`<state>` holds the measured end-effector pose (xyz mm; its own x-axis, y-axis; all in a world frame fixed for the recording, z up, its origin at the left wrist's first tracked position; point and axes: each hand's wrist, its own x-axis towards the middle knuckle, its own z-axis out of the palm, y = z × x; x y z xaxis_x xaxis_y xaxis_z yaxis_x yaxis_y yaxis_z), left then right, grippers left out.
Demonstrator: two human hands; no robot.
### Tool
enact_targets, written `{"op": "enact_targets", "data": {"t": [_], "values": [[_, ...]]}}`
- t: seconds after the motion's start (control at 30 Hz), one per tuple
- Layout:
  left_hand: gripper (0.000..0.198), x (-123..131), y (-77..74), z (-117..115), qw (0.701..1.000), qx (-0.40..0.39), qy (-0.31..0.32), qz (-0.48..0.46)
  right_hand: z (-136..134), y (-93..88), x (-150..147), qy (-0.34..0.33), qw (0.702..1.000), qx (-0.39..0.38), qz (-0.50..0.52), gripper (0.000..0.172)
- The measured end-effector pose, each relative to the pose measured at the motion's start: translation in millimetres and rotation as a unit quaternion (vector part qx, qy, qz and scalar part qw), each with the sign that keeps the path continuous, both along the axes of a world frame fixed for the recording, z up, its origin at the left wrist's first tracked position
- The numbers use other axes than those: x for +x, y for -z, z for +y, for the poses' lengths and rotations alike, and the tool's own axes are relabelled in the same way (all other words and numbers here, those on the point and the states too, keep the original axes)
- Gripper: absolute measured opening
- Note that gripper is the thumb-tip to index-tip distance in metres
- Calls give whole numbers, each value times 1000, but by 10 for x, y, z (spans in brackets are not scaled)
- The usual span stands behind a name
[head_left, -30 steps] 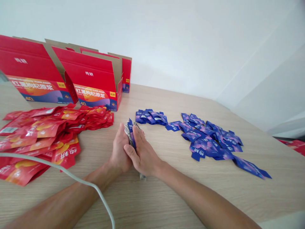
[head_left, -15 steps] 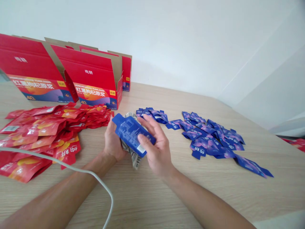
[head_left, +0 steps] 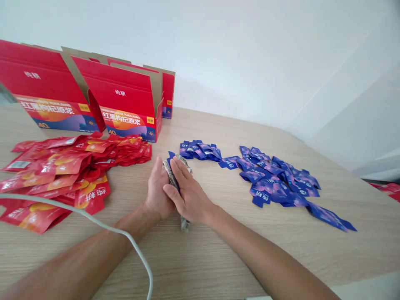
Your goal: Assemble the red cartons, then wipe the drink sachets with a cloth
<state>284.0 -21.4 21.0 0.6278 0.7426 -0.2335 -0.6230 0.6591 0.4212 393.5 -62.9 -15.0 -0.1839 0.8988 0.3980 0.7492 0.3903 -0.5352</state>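
Between my two palms a blue pouch is pressed together with a crumpled grey-white striped cloth. My left hand supports them from the left, and my right hand lies over them from the right, hiding most of the pouch. A heap of red pouches spreads over the table to the left. Beyond my hands is a small group of blue pouches, and a larger pile of blue pouches lies to the right.
Open red boxes stand at the back left against the wall. A white cable crosses the view over my left forearm. More red packets show at the far right edge. Everything rests on a wooden table.
My right hand has moved left and closed over the blue pouch, which has turned from face-up to mostly hidden between both palms. The view has shifted slightly.
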Motion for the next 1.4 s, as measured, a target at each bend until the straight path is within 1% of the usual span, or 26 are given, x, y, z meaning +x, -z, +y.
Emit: {"op": "enact_targets", "data": {"t": [0.07,0.17,0.27,0.37,0.4,0.47,0.53,0.57,0.63,0.7,0.73,0.8,0.83,0.87,0.9,0.93,0.97,1.0,1.07,1.13,1.17,1.2,1.27,1.3,1.4], "values": [[73,-11,-3,15,1000,-2,5,6,-76,-28,-75,11,999,-36,27,86],[73,-18,-20,56,1000,-8,-10,20,-211,-102,-186,0,997,-71,43,90],[72,-32,-40,101,998,-1,-35,48,-323,-161,-258,-32,996,-73,37,93],[73,-58,-44,139,997,-5,-41,63,-389,-233,-233,-59,996,-57,36,93],[73,-63,-41,150,997,-9,-42,61,-401,-278,-194,-68,995,-63,47,92],[72,-60,-29,171,997,-7,-52,52,-403,-409,-69,-86,986,-104,96,84],[68,-34,-10,189,997,1,-60,43,-358,-574,104,-97,967,-145,184,70],[67,-15,3,195,997,4,-61,38,-306,-653,202,-94,955,-154,235,63],[65,26,35,196,998,5,-54,33,-127,-781,411,-79,932,-147,321,56],[64,58,74,183,998,7,-44,37,160,-849,629,-52,926,-114,357,55],[64,67,94,174,998,9,-36,42,337,-860,737,-33,932,-87,350,54],[64,73,131,157,999,14,-8,51,719,-847,936,37,954,-8,297,50],[65,71,144,152,998,17,5,52,903,-825,1019,85,968,29,234,49],[65,69,153,150,998,21,16,52,1069,-793,1087,130,980,52,144,50],[65,65,158,150,998,23,22,50,1211,-751,1137,153,985,57,48,53],[66,62,159,153,998,23,25,48,1323,-699,1169,161,985,50,-35,55],[66,59,158,157,998,21,25,46,1405,-637,1184,151,983,33,-101,56],[66,55,156,163,999,20,24,44,1458,-567,1183,130,981,10,-145,54],[65,47,161,177,999,19,30,40,1489,-422,1152,88,978,-32,-186,41],[64,37,183,193,998,23,41,35,1446,-309,1115,70,971,-60,-219,27],[63,33,198,200,998,25,45,32,1405,-280,1108,69,968,-66,-230,27],[62,31,214,206,998,25,48,30,1353,-272,1117,73,966,-66,-237,31],[61,32,240,212,998,27,48,25,1222,-317,1201,104,964,-52,-241,43],[61,36,246,212,998,29,48,23,1145,-359,1280,130,961,-43,-240,48],[63,54,239,204,997,40,52,29,888,-473,1638,241,941,-38,-234,56]]}}
